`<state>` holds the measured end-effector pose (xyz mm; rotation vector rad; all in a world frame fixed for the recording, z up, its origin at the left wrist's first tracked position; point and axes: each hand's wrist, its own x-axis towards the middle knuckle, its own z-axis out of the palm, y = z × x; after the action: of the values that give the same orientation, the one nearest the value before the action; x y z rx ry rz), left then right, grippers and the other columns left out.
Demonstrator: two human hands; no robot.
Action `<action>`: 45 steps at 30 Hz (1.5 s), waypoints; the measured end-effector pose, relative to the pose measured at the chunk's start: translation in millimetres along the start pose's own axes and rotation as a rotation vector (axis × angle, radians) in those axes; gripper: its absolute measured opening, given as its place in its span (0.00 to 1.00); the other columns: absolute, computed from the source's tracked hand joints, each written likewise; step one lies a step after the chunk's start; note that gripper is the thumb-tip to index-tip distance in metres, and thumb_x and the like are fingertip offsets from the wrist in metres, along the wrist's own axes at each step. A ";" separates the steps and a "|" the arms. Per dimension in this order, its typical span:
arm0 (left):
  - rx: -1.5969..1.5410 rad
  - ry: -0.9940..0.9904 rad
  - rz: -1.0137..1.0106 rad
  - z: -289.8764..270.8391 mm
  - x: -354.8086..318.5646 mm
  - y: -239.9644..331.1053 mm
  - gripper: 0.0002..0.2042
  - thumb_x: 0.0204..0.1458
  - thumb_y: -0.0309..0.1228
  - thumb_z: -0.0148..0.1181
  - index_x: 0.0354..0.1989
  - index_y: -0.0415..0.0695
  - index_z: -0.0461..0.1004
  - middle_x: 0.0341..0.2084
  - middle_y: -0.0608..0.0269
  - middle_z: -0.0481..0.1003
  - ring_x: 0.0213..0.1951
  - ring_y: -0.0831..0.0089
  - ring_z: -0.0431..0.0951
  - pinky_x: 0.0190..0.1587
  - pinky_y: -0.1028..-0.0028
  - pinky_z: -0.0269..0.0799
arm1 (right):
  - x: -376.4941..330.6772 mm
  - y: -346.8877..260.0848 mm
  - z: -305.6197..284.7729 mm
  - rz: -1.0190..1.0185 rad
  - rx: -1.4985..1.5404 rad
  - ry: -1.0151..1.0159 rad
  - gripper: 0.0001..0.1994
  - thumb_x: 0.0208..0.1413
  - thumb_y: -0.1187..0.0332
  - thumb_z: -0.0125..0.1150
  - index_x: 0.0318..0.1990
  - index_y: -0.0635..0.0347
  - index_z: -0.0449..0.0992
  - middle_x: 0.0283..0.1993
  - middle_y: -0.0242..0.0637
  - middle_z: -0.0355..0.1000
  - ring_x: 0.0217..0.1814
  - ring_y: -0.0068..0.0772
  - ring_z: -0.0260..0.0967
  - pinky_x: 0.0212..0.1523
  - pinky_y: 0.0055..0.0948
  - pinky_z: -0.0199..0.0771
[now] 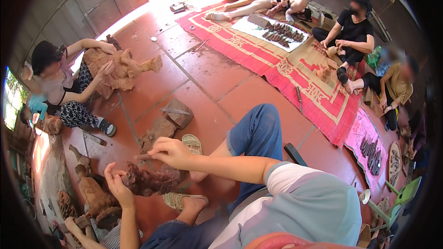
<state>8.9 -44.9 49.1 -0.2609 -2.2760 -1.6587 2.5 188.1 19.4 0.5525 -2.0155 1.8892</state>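
A knobbly, dark reddish-brown wood carving [154,180] lies between my feet at the lower middle. My left hand [121,189] is at its left end, fingers curled around that edge and steadying it. Just above the carving, my right hand [174,153] pinches a short brown stick-like piece [144,157], which points left. Its exact kind is too small to make out. Beyond my hands, a brown block [177,114] rests on the tiles beside brown dust.
At left a person holds a large wooden carving [124,69]. Carved figures [94,193] stand at lower left, near another person's hand [71,225]. Several people sit around a red mat [277,71]; dark tools [371,157] lie on pink cloth. A green chair [406,193] stands right.
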 end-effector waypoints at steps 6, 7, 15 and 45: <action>-0.065 0.045 -0.019 9.2 0.7 1.9 0.17 0.53 0.25 0.38 0.50 0.40 0.65 0.27 0.65 0.67 0.32 0.79 0.65 0.37 0.80 0.60 | 24.2 -28.5 39.8 -0.305 -0.008 -0.048 0.06 0.49 0.75 0.62 0.36 0.60 0.77 0.36 0.35 0.70 0.35 0.32 0.70 0.35 0.28 0.70; -0.020 0.035 0.000 8.2 0.8 -0.9 0.16 0.53 0.25 0.37 0.50 0.40 0.65 0.27 0.65 0.67 0.32 0.79 0.65 0.38 0.80 0.60 | 17.6 -21.8 34.7 -0.256 0.032 -0.044 0.06 0.48 0.75 0.62 0.36 0.59 0.78 0.36 0.35 0.70 0.36 0.33 0.71 0.35 0.29 0.70; -0.038 0.000 -0.007 -0.3 -0.4 -9.4 0.16 0.53 0.24 0.37 0.49 0.39 0.65 0.27 0.66 0.67 0.31 0.80 0.63 0.36 0.81 0.59 | 40.2 -34.2 25.7 -0.239 0.059 -0.036 0.06 0.47 0.73 0.63 0.34 0.60 0.78 0.34 0.36 0.71 0.36 0.34 0.71 0.36 0.27 0.70; 0.087 -0.062 0.009 -9.3 -1.0 -8.3 0.17 0.53 0.24 0.36 0.50 0.40 0.66 0.28 0.67 0.67 0.31 0.82 0.63 0.36 0.81 0.59 | -18.7 19.3 -1.4 0.078 -0.003 -0.077 0.07 0.50 0.75 0.61 0.38 0.61 0.78 0.34 0.37 0.71 0.35 0.31 0.70 0.36 0.27 0.69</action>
<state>8.4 -56.2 43.9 -0.3062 -2.3820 -1.5626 9.3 191.6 -6.4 0.5621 -2.1166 1.9373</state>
